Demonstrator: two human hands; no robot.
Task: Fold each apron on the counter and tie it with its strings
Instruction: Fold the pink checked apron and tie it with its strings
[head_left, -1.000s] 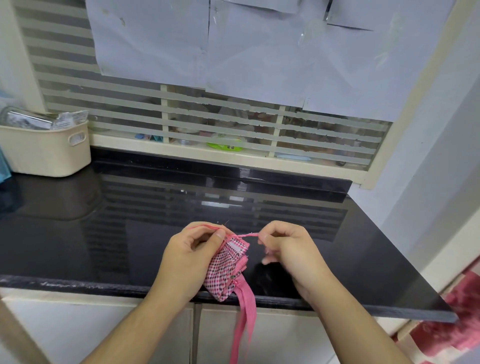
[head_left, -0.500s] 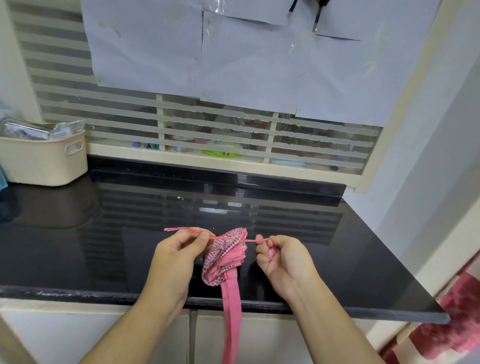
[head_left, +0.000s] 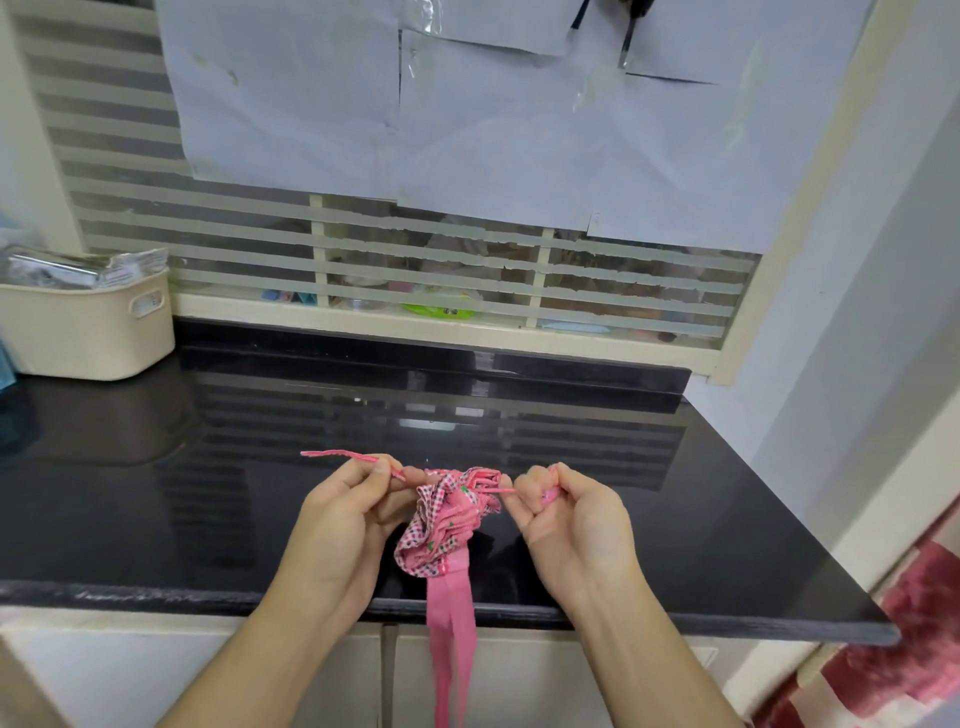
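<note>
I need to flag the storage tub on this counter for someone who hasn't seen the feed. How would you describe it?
Start at the black counter under the striped window. Follow it to its far left corner, where a cream plastic tub stands against the wall. It has a slot handle in its side and shiny packets sticking out of the top, unlike the pink apron bundle held near the front edge.

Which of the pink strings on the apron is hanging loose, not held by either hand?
The wide pink strap, hanging off the counter edge from the bundled apron. The thin strings are pulled sideways by the left hand and right hand.
</note>
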